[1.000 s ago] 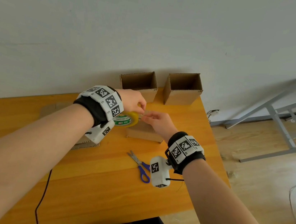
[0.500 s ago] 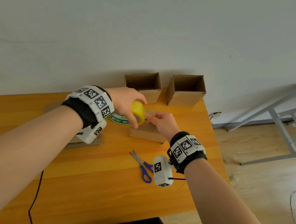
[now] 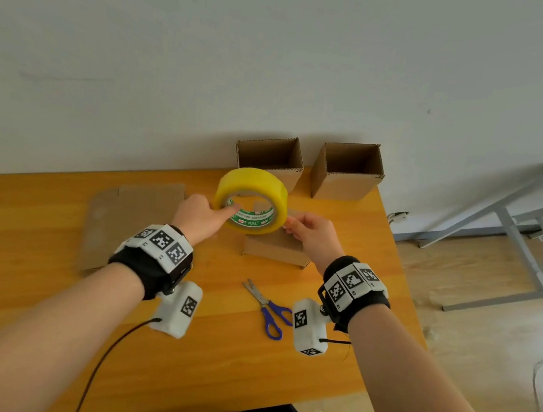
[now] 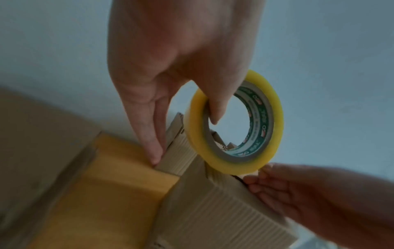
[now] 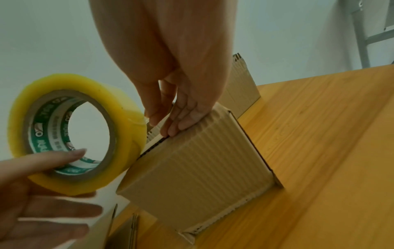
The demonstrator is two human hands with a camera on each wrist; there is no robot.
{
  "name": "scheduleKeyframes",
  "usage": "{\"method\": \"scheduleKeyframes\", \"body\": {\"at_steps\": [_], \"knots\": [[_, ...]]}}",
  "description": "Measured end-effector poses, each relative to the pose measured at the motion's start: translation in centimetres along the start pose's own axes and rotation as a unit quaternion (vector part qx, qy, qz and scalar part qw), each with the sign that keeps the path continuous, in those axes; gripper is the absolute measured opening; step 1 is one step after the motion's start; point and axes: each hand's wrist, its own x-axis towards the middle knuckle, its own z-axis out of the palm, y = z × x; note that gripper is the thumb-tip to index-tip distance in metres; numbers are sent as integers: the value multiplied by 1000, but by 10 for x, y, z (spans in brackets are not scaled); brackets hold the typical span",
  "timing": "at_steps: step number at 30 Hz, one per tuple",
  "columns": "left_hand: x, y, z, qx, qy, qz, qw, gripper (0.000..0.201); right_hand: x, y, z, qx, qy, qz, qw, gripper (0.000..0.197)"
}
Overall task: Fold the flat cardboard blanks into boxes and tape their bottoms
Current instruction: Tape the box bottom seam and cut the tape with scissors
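Note:
A yellow tape roll [image 3: 252,199] with a green-printed core hangs on edge just above a folded cardboard box [image 3: 274,249] that lies bottom-up on the table. My left hand [image 3: 224,210] grips the roll, one digit through the core [image 4: 215,109] and the other fingers outside it. My right hand [image 3: 290,224] pinches at the roll's outer layer on its right side, at what looks like the tape's loose end [image 5: 149,120]. Its other fingertips [image 5: 181,126] touch the box's top flap by the seam. The clear tape itself is hard to make out.
Two finished open boxes [image 3: 269,160] [image 3: 348,172] stand against the wall at the back. Flat cardboard blanks [image 3: 130,215] lie to the left. Blue-handled scissors [image 3: 267,305] lie in front of the box. The table's right edge [image 3: 400,292] is near my right wrist.
My left hand has lifted the tape roll off the table and turned it on edge above the box. My right hand has shifted from the box top to the roll's right side.

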Motion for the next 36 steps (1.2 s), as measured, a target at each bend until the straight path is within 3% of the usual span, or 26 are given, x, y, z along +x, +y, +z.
{"method": "scheduleKeyframes", "body": {"at_steps": [2, 4, 9, 14, 17, 22, 28, 31, 36], "knots": [[-3, 0, 9, -138, -42, -52, 988, 42, 0, 1, 0, 5, 3, 1, 1000, 17], [-4, 4, 14, -206, -44, -57, 976, 24, 0, 4, 0, 5, 8, -1, 1000, 17], [-3, 9, 18, -223, -22, -41, 974, 25, 0, 13, -1, 21, 9, 7, 1000, 16], [4, 3, 13, -240, 42, -22, 970, 18, 1, 14, -3, 157, 18, 24, 987, 14], [7, 3, 10, -287, 61, -4, 956, 16, 0, 13, -1, 180, 22, 15, 983, 15], [14, 18, 15, -388, 39, 5, 921, 18, 0, 13, 0, 213, 35, 16, 976, 10], [16, 29, 21, -468, -63, -45, 881, 21, 0, 14, 0, 254, 38, 22, 966, 10], [19, 27, 24, -461, -53, -62, 883, 27, 0, 16, -1, 264, 42, 13, 964, 12], [23, 24, 27, -427, 17, -59, 902, 18, -3, 18, 3, 264, 51, -1, 963, 14]]}}
